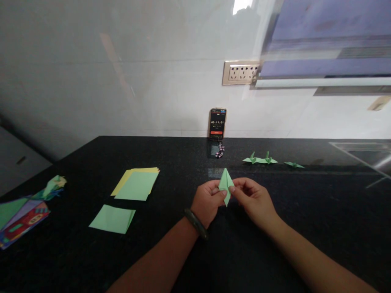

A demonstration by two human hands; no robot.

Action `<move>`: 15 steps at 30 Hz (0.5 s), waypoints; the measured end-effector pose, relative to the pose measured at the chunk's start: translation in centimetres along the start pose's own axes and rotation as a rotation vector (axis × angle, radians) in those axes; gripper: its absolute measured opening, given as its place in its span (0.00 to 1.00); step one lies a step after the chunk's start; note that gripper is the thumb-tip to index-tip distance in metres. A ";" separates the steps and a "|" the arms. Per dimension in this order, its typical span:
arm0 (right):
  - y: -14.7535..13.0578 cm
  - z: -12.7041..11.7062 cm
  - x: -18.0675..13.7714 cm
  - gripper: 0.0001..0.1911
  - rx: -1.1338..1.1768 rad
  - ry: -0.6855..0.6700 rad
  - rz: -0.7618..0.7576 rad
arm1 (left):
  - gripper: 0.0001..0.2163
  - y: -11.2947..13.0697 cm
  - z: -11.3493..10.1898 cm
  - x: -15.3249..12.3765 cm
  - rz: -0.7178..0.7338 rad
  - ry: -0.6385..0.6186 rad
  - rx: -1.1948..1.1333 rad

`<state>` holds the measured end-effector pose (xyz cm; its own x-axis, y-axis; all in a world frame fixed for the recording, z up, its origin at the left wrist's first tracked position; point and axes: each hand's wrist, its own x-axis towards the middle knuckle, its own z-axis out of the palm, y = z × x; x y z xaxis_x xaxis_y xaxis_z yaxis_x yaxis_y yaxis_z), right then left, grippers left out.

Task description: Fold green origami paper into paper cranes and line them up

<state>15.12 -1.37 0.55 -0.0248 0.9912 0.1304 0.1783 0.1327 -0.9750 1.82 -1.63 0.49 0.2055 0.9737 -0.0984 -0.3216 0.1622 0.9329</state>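
A light green folded paper (225, 182), shaped like a narrow kite with a crease down its middle, is held upright over the dark countertop. My left hand (208, 200) pinches its lower left side, thumb across the front. On the opposite edge, my right hand (252, 198) grips it between thumb and fingers. A dark bangle (196, 224) circles my left wrist. Several finger parts behind the paper are hidden. Beyond my right hand lie small green folded paper cranes (260, 159), and another green folded piece (294, 165) sits farther right.
To the left are a stack of green and yellow paper sheets (137, 184) and a folded green sheet (112, 219). Colourful paper packaging (26, 224) lies at the far left. A phone (217, 124) showing a timer leans against the wall, with a beaded strap (220, 149) before it.
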 end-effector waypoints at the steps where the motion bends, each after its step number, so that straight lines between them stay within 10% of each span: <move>1: 0.2 0.0 0.0 0.12 -0.006 -0.003 -0.029 | 0.14 0.0 0.0 0.0 0.001 -0.002 0.008; 15: 0.6 -0.5 -0.1 0.13 -0.318 0.047 -0.258 | 0.11 0.3 0.2 -0.2 -0.041 0.065 0.079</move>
<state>15.72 -1.37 0.06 -0.0645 0.9232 0.3790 0.4677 0.3634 -0.8057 1.86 -1.75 0.89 0.1555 0.9752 -0.1574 -0.2393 0.1917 0.9518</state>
